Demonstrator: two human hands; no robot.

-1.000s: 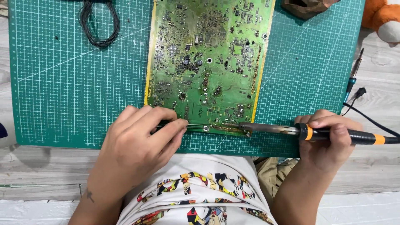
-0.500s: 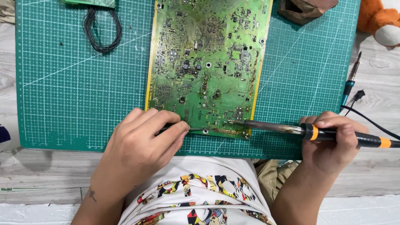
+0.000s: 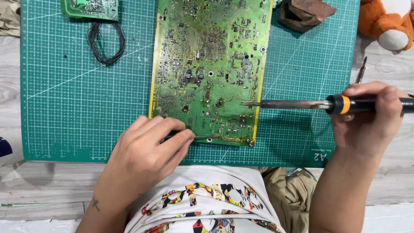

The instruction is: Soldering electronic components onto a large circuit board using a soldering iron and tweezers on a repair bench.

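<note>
Your left hand (image 3: 146, 151) pinches thin tweezers (image 3: 196, 137), whose tips touch the near edge of the green circuit board (image 3: 207, 64) on the green mat (image 3: 86, 99). Your right hand (image 3: 371, 116) is closed around a soldering iron (image 3: 302, 104), its tip over the board's right side. Farther off lie a wire coil (image 3: 105, 43) and a small board (image 3: 89, 8).

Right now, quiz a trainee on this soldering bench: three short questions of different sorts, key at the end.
1. True or false: the soldering iron tip is over the large green circuit board.
2. Which hand holds the iron? A) left hand B) right hand
3. Fill in: the coil of black wire lies on the green ____.

Key: 1 true; 2 B; 3 cutting mat.
</note>
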